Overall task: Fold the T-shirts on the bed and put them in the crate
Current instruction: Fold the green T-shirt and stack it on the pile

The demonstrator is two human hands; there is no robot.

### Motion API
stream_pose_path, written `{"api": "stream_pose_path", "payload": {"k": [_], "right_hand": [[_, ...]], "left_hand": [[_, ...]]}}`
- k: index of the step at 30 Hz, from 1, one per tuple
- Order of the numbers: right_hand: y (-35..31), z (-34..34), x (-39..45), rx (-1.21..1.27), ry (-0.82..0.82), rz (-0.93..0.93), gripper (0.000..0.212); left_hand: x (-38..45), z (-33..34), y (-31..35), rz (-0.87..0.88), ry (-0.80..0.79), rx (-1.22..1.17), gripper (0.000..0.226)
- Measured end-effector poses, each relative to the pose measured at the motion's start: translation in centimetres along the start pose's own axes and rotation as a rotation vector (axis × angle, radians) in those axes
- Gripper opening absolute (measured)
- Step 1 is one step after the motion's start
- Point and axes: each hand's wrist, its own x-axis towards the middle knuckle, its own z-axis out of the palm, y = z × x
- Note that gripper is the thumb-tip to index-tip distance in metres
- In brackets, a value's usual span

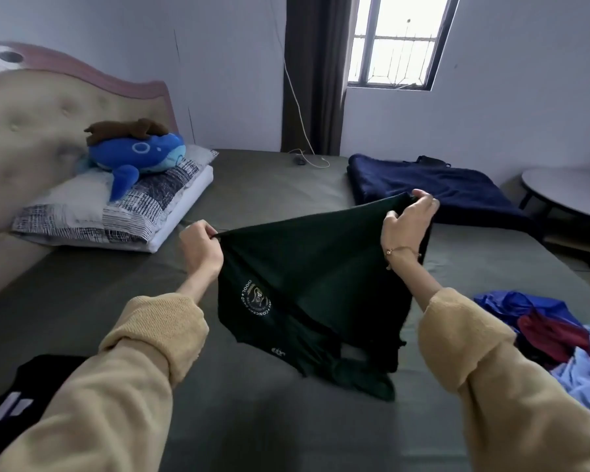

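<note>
Olive-grey sheeting is covering the bed [252, 420], which is filling most of the head view and running back to pale walls, a dark curtain [315, 73] and a barred window [397, 40]. At the padded headboard [31, 131] a blue plush whale [140, 156] is lying on a patterned pillow [109, 212], with a brown plush toy [126, 129] on top of it. A navy blanket [436, 190] is lying near the far right edge, and a round table [569, 190] is standing beyond the bed. A pile of blue, red and pale T-shirts [559, 332] is sitting at the right edge, and a black garment [21, 396] is lying at lower left.

Both arms, in tan sleeves, are reaching forward over the mattress. The left hand [200, 250] is pinching one edge of a dark green T-shirt [307, 284], its fingers curled tight on the cloth. The right hand [407, 219], with a thin bracelet [402, 252] at the wrist, is held slightly higher, its fingers gripping the opposite edge. The shirt is stretching between them, its lower part trailing onto the sheet.
</note>
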Motion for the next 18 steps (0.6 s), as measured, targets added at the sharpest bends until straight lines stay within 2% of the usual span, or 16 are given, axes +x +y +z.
{"api": "stream_pose_path", "payload": {"k": [4,10,14,18], "right_hand": [[-3.5,-2.6,4.1,-0.065,0.012,0.038,0.046],[-5.2,-3.6,7.6,-0.117,0.000,0.210,0.040],[-4.1,-3.1,9.1,-0.160,-0.032,0.359,0.035],[-2.0,-1.1,11.4,-0.145,-0.089,0.535,0.035]], "left_hand": [[3.1,-3.0,5.4,0.100,0.018,0.034,0.015],[6.0,-4.7,10.9,0.212,-0.012,0.137,0.015],[8.2,-4.2,11.4,0.155,-0.150,0.288,0.019],[11.4,-1.8,10.5,-0.032,-0.292,0.179,0.016]]}}
